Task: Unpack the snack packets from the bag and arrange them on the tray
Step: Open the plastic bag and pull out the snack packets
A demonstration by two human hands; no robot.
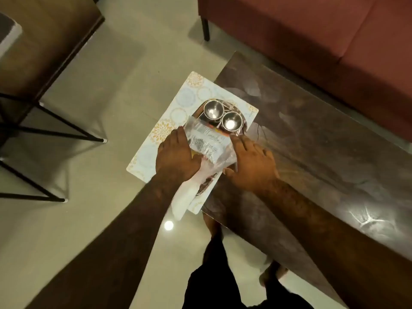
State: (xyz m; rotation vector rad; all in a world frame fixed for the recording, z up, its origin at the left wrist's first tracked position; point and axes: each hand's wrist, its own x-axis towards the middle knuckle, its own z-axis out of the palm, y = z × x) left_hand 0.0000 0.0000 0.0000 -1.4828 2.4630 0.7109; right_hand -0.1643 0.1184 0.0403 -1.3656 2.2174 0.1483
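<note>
I see a white plastic bag (186, 198) trailing off the near edge of the round dark metal tray (199, 114). The left hand (176, 157) lies flat with fingers straight on the left side of the clear printed snack packet (204, 141). The right hand (252, 162) is spread open, touching the packet's right side. The packet lies on the tray's middle. Two shiny steel cups (211, 111) stand at the tray's far side.

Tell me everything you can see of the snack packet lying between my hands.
The snack packet is a clear, glossy plastic pouch with dark print and barcode-like lines, and some orange at its far edge. It lies flat and slantwise over the tray, just short of the two steel cups. The left hand lies along its left side, the right hand is beside its right, and a white bag trails out beneath it.
</note>
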